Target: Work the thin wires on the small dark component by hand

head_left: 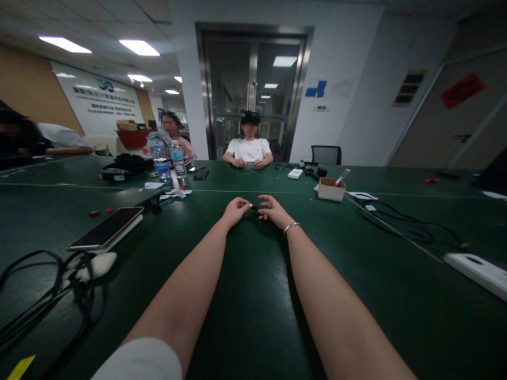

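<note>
Over the green table (pixel 245 295), straight ahead of me, my two hands meet at a small black stick-like object (pixel 255 207) with a silvery end. Its exact kind is too small to make out. My left hand (pixel 236 211) pinches the silvery end between thumb and fingertips. From the other side, my right hand (pixel 276 211) has its fingers curled around the dark end, the index finger lifted a little above it. A silver bracelet (pixel 292 227) circles my right wrist.
To the left lie a phone (pixel 106 228) on a white box, a white mouse (pixel 99 265) and black cables (pixel 59 279). Water bottles (pixel 178 160) stand farther back. A small open box (pixel 331 190) and more cables (pixel 400 219) are on the right. A person (pixel 249 149) sits opposite.
</note>
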{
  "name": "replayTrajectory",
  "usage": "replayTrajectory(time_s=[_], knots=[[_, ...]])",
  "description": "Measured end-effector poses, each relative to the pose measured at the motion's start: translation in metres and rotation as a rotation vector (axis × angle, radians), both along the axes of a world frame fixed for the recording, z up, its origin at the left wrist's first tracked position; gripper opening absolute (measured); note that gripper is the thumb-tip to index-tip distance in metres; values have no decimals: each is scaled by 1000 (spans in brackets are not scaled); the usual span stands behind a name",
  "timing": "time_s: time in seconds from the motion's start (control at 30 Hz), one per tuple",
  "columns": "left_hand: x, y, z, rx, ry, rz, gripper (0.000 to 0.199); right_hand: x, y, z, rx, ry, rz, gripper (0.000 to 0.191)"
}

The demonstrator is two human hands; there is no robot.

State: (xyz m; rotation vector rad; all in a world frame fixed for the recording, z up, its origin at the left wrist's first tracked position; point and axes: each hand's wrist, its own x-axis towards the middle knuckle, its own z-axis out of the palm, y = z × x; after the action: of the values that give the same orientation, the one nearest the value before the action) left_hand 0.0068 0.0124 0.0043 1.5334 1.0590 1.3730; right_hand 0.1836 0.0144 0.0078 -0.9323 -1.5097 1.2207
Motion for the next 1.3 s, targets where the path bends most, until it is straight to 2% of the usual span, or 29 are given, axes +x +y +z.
replayTrajectory(time_s=[0.03, 0.13, 0.2, 0.27, 0.37, 0.4, 0.5, 0.57, 0.73, 0.9, 1.1, 1.3], knots=[[0, 0, 0, 1, -1, -2, 13, 0, 0, 0, 1, 5, -5, 45], [0, 0, 0, 7, 2, -13, 13, -2, 0, 0, -25, -5, -40, 26], [0, -1, 1, 8, 10, -5, 11, -2, 0, 0, -35, -24, -43, 20], [0, -2, 1, 7, 21, 6, 10, -1, -1, 1, -28, -37, -21, 26], [1, -4, 3, 6, 24, 12, 11, 0, -1, 1, -6, -27, -9, 47], [1, -4, 3, 5, 23, 10, 12, 0, -1, 1, -5, -19, -15, 47], [2, -6, 5, 6, 30, 11, 14, -1, 0, 0, -28, -16, -36, 25], [1, -6, 5, 7, 44, 18, 15, -2, 1, 0, -36, -31, -27, 18], [1, -5, 4, -3, 52, 15, 15, 0, -1, -1, -7, -14, 1, 27], [0, -2, 1, -21, 84, 26, 15, -1, -2, 0, -2, -31, -8, 26], [-1, 1, -4, -18, 262, 87, 20, 0, -1, -1, 14, -44, -5, 25], [-2, -5, 2, 9, 423, 133, 35, 0, 0, -2, 8, -39, 7, 23]])
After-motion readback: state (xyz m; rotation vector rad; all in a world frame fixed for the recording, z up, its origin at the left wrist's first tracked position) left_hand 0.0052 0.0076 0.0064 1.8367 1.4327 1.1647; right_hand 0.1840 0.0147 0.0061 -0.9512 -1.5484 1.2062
